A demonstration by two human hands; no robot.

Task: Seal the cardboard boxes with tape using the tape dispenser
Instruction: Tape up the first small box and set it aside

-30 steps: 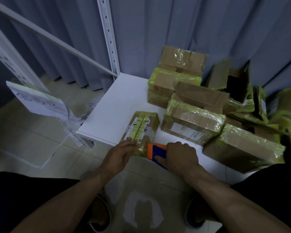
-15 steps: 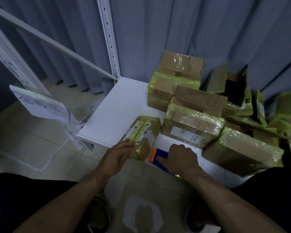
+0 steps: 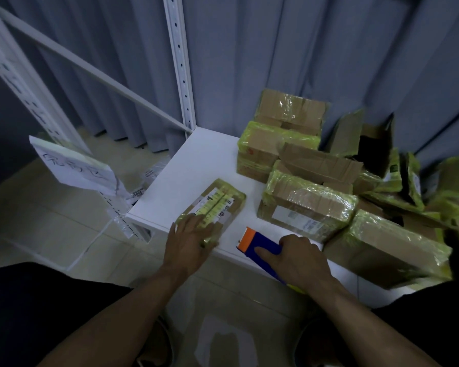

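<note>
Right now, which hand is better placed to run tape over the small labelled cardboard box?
Right. The right hand grips the blue and orange tape dispenser beside the small yellow-taped cardboard box; the left hand lies flat on that box's near end, probably steadying it.

Grey curtains (image 3: 276, 49), white shelving frame (image 3: 179, 62) (perforated uprights), white tabletop (image 3: 196, 168), pale tiled floor (image 3: 37, 221)

One head-worn wide-angle view, facing forward and steeply down. Forearms enter from the bottom edge. The left hand (image 3: 188, 242) and right hand (image 3: 300, 260) sit low-centre, close to the lens. The white shelf board (image 3: 196, 165) lies just ahead of the hands, with the grey curtain (image 3: 276, 49) far beyond them filling the top. Tiled floor (image 3: 51, 234) is left of and below the left hand. Straight edges bow near the borders.
</note>
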